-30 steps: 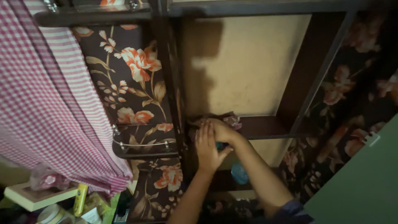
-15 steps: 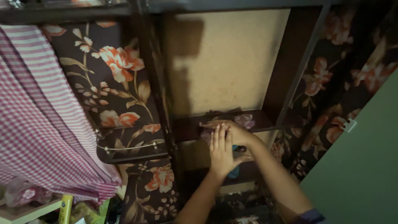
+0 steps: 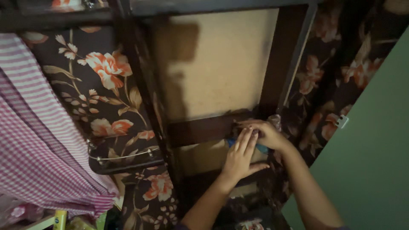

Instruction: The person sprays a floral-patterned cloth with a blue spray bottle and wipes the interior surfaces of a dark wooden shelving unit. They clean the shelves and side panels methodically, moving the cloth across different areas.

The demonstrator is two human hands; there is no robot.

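My right hand (image 3: 263, 132) lies on the right end of a dark wooden shelf (image 3: 200, 129), pressing a small purplish cloth (image 3: 276, 121) that shows just past its fingers. Just below the shelf's front edge, my left hand (image 3: 240, 156) is held flat with fingers together and pointing up, thumb out to the right. A blue thing (image 3: 260, 149) shows between the two hands; what it is and which hand has it I cannot tell.
The shelf sits in a dark cabinet with a floral pattern (image 3: 106, 85) and a beige back panel (image 3: 217, 64). A small railed side shelf (image 3: 123, 156) hangs at left. Pink checked fabric (image 3: 38, 149) hangs far left. A green wall (image 3: 370, 162) stands at right.
Both hands have slid right along the shelf, from its left part to its right end, taking the cloth along. The view has shifted with them.
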